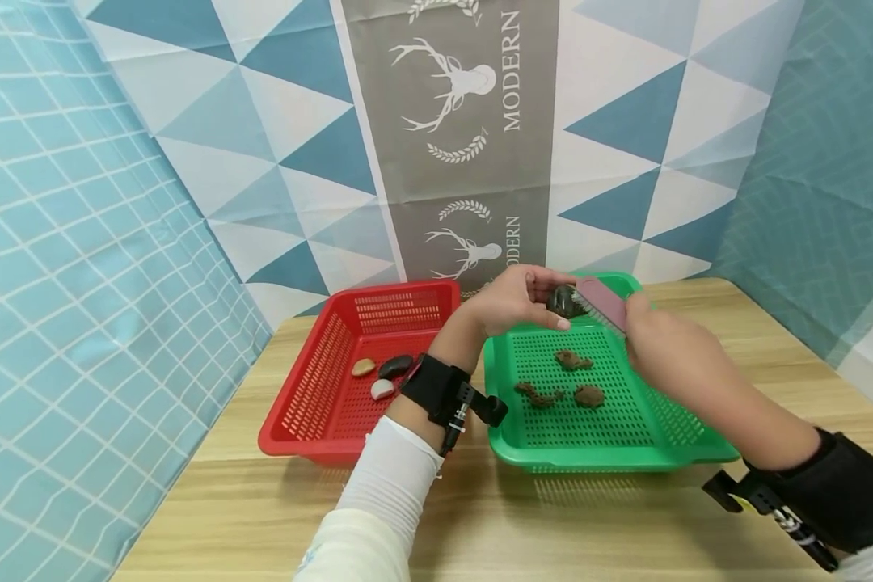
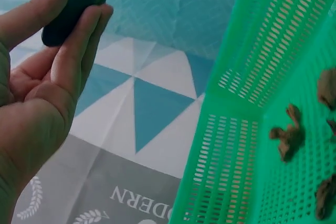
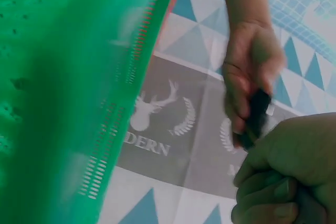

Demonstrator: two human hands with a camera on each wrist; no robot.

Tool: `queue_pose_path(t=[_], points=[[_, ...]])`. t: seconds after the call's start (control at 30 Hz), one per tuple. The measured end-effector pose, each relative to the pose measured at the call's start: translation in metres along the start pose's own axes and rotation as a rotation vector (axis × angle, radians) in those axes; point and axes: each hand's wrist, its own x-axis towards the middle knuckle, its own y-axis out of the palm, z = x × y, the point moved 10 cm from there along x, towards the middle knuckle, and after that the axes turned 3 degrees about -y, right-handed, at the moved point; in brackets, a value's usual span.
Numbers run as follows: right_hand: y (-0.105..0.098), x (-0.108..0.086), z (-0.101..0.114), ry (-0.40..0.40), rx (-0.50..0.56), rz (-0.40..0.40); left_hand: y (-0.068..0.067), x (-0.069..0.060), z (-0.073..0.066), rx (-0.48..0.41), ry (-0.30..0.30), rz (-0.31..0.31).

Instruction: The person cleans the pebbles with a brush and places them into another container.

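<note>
My left hand point(image 1: 512, 301) pinches a dark, shiny stone point(image 1: 563, 301) between thumb and fingers, above the far side of the green basket point(image 1: 582, 458). In the left wrist view the same stone point(image 2: 73, 17) looks nearly black. A pink scrubbing brush point(image 1: 602, 303) with pale bristles is gripped in my right hand point(image 1: 665, 343); its bristles meet the stone's right side. The right wrist view shows my curled right fingers point(image 3: 268, 198) close to the stone point(image 3: 255, 116). Below the hands, several brown, muddy-looking lumps point(image 1: 589, 396) lie on the basket's floor.
Left of the green basket stands a red basket point(image 1: 313, 447) holding a tan stone point(image 1: 363, 368), a black stone point(image 1: 395, 367) and a white stone point(image 1: 381, 390). Both baskets rest on a wooden table point(image 1: 247, 501). Patterned cloth point(image 1: 473, 186) hangs directly behind them.
</note>
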Motion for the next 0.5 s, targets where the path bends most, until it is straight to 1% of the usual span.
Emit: queue_pose_path(t=[0.13,0.23,0.3,0.37,0.4,0.5], points=[[0.008,-0.007,-0.002,-0.002,-0.051,0.022,-0.016,-0.002,-0.002,-0.047,0.017,-0.101],[0.007,-0.009,-0.005,0.000,-0.068,-0.001,-0.024,-0.004,-0.003,-0.077,0.008,-0.140],[0.000,-0.008,-0.007,0.010,-0.065,-0.043,-0.023,-0.004,-0.005,-0.065,0.005,-0.129],[-0.008,-0.005,-0.008,0.026,-0.060,-0.092,-0.019,-0.003,-0.006,-0.048,0.004,-0.102],[-0.011,-0.003,-0.008,0.028,-0.065,-0.105,-0.016,-0.003,-0.007,-0.042,0.006,-0.090],[-0.010,0.000,-0.002,0.015,-0.079,-0.094,-0.012,-0.003,-0.008,-0.034,0.009,-0.084]])
